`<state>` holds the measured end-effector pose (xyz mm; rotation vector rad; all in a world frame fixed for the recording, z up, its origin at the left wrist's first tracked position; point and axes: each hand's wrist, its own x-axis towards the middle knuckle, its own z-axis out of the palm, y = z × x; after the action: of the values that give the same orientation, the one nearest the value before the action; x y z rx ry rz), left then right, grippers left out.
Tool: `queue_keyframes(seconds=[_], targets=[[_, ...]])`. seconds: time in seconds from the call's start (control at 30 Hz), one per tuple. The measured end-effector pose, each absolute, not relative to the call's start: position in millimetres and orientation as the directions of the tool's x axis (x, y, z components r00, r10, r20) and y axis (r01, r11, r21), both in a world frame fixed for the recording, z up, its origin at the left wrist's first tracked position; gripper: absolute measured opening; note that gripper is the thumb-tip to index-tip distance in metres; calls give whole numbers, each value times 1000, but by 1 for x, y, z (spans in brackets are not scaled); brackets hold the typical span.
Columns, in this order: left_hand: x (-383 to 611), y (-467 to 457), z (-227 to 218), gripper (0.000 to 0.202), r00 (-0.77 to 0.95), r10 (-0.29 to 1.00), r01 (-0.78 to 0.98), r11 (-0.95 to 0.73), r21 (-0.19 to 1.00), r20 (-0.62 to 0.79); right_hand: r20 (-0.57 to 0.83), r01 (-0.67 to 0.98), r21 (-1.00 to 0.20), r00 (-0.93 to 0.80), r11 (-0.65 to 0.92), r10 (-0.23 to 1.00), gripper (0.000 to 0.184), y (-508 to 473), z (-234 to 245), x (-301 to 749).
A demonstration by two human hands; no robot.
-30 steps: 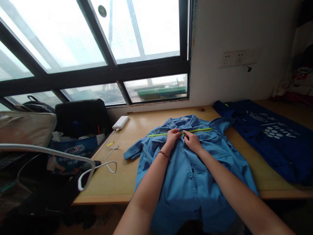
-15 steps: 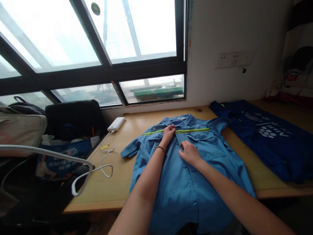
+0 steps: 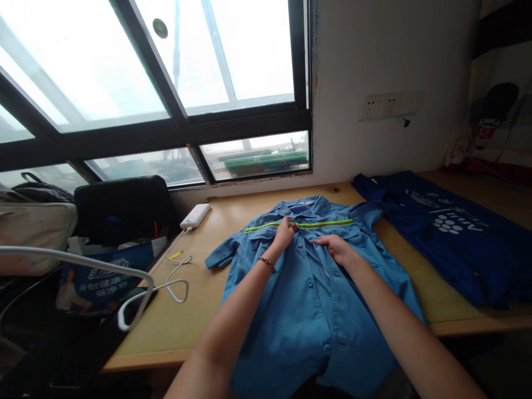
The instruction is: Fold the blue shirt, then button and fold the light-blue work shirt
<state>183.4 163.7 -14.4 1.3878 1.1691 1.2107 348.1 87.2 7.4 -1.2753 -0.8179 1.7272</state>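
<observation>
Shirt: a light blue short-sleeved work shirt (image 3: 310, 310) with a yellow-green reflective stripe (image 3: 332, 223) across the chest lies front up on the pale wooden desk (image 3: 195, 310), collar towards the window, hem hanging over the near edge.
Left hand: the left hand (image 3: 284, 233) sits at the button placket just below the stripe, fingers curled and closed on the cloth edge; a beaded bracelet (image 3: 266, 261) circles its wrist.
Right hand: the right hand (image 3: 338, 247) lies on the shirt's chest beside the placket, fingers stretched towards the left hand, tips on the fabric; whether they pinch it cannot be told.
Spacing: the two hands are near each other, not touching.
Right of shirt: a dark blue garment with white print (image 3: 449, 233) is spread flat, its edge just beside the shirt's sleeve.
Left of shirt: a white power bank (image 3: 195, 215) lies by the window with a white cable (image 3: 178, 280) looping over the desk.
Beyond the desk edge: a black bag (image 3: 124, 208) and a white plastic hanger (image 3: 83, 266).
Wall: a white socket strip (image 3: 388, 105).
</observation>
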Motion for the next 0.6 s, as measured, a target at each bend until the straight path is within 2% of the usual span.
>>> queue_keyframes(seconds=[0.07,0.13,0.2,0.3,0.47,0.6], targets=[[178,142,-10,32,103,971,224,-233,946,215,-450,-258,-834,-195,-488,872,13,87,9,350],[175,120,-8,27,223,928,331,-360,872,299,-431,-236,-849,-210,-473,878,16,86,9,349],[175,102,-11,23,321,889,411,-440,798,325,-392,-212,-877,-205,-432,897,17,85,8,348],[178,88,-17,18,336,873,494,-482,723,352,-367,-210,-894,-167,-397,915,16,84,7,345],[177,89,-18,12,239,912,476,-410,778,333,-394,-251,-875,-123,-413,911,17,81,10,341],[170,91,-15,14,230,923,451,-381,807,307,-395,-289,-867,-97,-406,913,16,77,12,338]])
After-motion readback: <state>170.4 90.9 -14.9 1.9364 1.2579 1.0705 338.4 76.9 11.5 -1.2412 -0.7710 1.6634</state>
